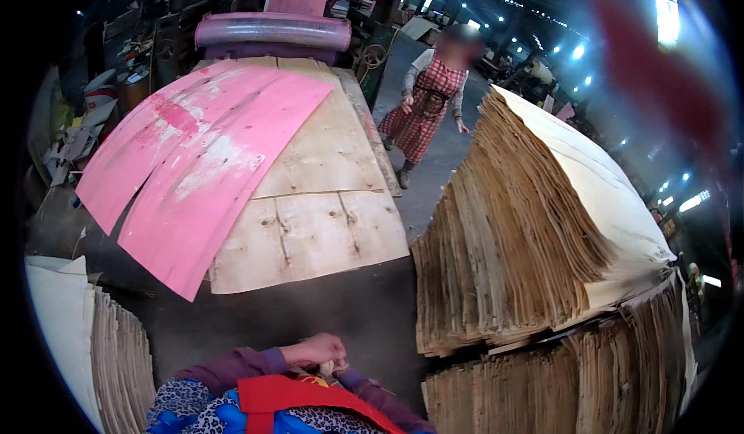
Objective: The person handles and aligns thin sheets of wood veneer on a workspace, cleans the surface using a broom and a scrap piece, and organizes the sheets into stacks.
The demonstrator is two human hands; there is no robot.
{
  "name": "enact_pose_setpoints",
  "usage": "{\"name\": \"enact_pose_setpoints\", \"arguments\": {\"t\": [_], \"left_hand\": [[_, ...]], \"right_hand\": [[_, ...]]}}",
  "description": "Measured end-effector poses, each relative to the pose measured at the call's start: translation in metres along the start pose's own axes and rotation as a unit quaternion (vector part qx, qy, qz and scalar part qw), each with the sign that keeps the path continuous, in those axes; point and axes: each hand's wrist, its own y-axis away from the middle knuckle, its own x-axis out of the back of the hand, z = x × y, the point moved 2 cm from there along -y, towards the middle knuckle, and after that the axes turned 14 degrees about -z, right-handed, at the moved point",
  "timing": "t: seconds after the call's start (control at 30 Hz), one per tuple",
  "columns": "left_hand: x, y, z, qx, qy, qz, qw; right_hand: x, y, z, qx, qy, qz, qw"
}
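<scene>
My left hand (316, 349) is held in front of my body with its fingers curled closed. Just below and touching it, my right hand (335, 369) is small in view and partly covered; its fingers also look drawn together. Whatever lies between them, if anything, is too small to make out. Beyond my hands, a pink-coated veneer sheet (225, 155), split and blotched with white, lies askew over pale wood veneer sheets (310, 232). Neither hand touches the sheets.
A roller machine (273, 32) stands at the far end of the sheets. Tall veneer stacks (504, 256) rise on the right, and another stack (120, 356) stands at lower left. A person (432, 97) in a red checked apron is in the aisle. A blurred red shape (659, 54) crosses the upper right.
</scene>
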Motion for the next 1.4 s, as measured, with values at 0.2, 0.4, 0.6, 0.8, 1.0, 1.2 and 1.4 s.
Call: {"name": "enact_pose_setpoints", "arguments": {"t": [0.2,0.4,0.6,0.8,1.0,1.2,1.4], "left_hand": [[0.071,-0.011,0.064,-0.047,0.273,0.267,0.923],[0.148,-0.018,0.069,-0.080,0.357,0.320,0.874],[0.196,-0.068,0.074,-0.075,0.435,0.234,0.866],[0.220,-0.124,0.082,-0.074,0.618,0.201,0.756],[0.245,-0.141,0.102,-0.196,0.540,0.226,0.787],[0.268,-0.157,0.109,-0.196,0.465,0.354,0.788],[0.299,-0.155,0.146,-0.223,0.413,0.615,0.634]], "right_hand": [[0.071,0.019,0.017,0.056,-0.021,0.141,0.988],[0.130,-0.029,0.040,0.146,-0.735,0.004,0.663],[0.208,-0.076,0.063,-0.044,-0.646,0.079,0.758],[0.258,-0.112,0.117,-0.105,-0.680,0.178,0.703],[0.298,-0.147,0.164,-0.132,-0.688,0.150,0.697],[0.333,-0.181,0.211,-0.084,-0.641,0.033,0.762],[0.373,-0.193,0.274,-0.075,-0.593,0.022,0.801]]}}
